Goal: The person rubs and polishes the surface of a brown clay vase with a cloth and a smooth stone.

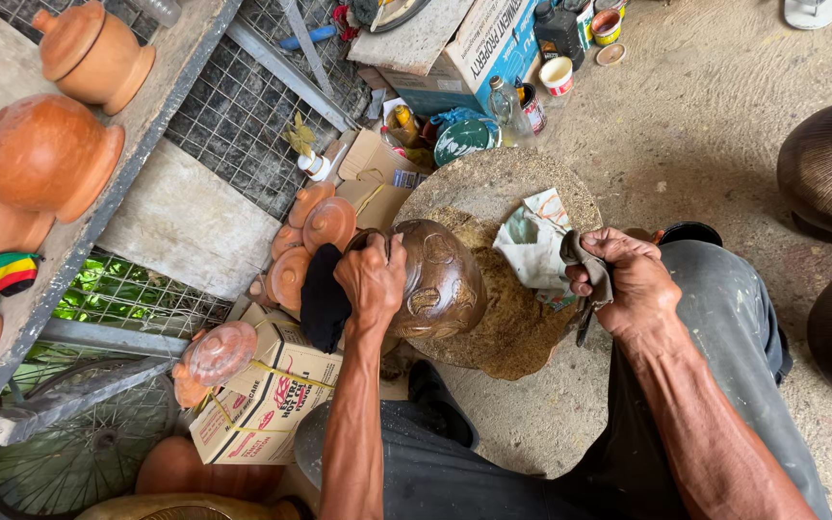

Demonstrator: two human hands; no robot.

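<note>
A dark brown pot (440, 279) with raised carved patterns lies on its side on a round stone slab (493, 183), resting on a rough brown mat (512, 327) that covers the near part of the slab. The left hand (370, 279) is curled over the pot's mouth end, its fingers gripping the rim, and a black cloth (322, 303) hangs down just beside the wrist; whether the hand also pinches the cloth cannot be told. The right hand (628, 279) sits just to the right of the pot without touching it, fingers closed around a small grey rag (589, 265), with a thin dark tool (585, 327) poking out below the fist. A crumpled sheet of paper (532, 241) lies on the slab between the pot and the right hand.

Left of the pot, several terracotta lids (315, 226) lean against each other, and one more lid (221, 351) rests on a cardboard box (267, 404). On the shelf (161, 96) at far left stand plain clay jars (45, 154). Beyond the slab lie bottles, paint tins (556, 75) and another carton (493, 43) on the sandy floor. Two large dark ribbed pots (830, 164) stand at the right edge. A bicycle wheel (79, 453) shows at the lower left, behind wire mesh.
</note>
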